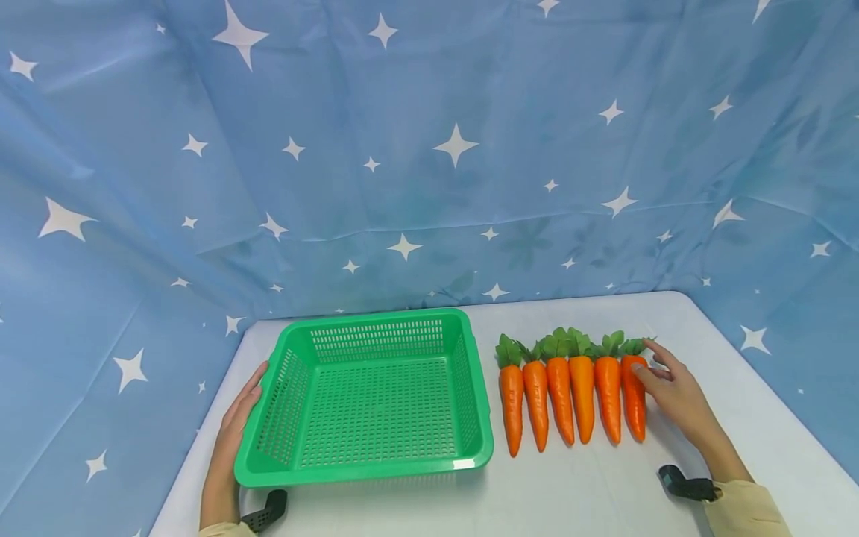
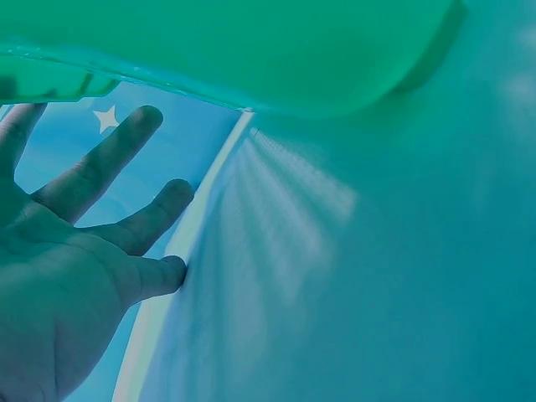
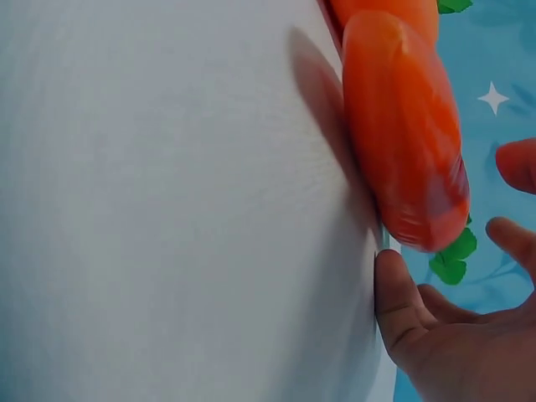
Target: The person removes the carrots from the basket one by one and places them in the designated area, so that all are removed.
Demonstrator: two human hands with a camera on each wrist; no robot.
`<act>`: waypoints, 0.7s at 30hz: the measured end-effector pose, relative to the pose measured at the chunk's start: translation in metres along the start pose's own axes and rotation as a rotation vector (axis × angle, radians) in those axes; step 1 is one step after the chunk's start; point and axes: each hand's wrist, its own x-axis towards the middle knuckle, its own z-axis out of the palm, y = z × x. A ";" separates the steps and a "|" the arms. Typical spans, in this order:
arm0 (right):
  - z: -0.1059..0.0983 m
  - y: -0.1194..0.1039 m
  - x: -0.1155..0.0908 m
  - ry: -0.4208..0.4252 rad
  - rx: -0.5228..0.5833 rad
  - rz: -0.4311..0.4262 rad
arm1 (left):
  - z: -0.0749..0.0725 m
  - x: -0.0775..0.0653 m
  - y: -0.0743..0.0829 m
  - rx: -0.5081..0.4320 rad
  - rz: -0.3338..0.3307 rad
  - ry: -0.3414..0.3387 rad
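Observation:
A green plastic basket (image 1: 362, 477) with slotted sides stands on the left half of the table, nothing inside it. My left hand (image 1: 231, 432) lies along its left outer wall, fingers extended near the rim. Spread, straight fingers (image 2: 105, 163) show below the basket's edge in the left wrist view. On the right, several orange carrots (image 1: 608, 395) with leafy green tops lie side by side. Over the thick end of the rightmost carrot (image 1: 634, 403) reaches my right hand (image 1: 674, 391), thumb and fingers apart around its top. In the right wrist view, a gap separates the fingers from this carrot (image 3: 402, 126).
The white tabletop (image 1: 570, 496) carries the basket and carrots. A blue curtain with white stars (image 1: 456, 145) rises behind and at both sides. Dark wrist-worn devices (image 1: 687, 483) sit at both wrists, by the beige sleeves.

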 end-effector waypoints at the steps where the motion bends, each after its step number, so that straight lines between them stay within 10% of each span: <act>1: 0.000 0.000 0.000 0.009 0.001 -0.004 | 0.000 0.000 0.001 0.021 -0.015 0.018; 8: -0.005 -0.004 0.002 0.064 -0.021 -0.012 | -0.004 -0.001 0.005 0.229 -0.098 0.144; 21: -0.016 -0.024 0.014 0.122 -0.129 -0.062 | -0.024 0.007 0.032 0.408 -0.073 0.137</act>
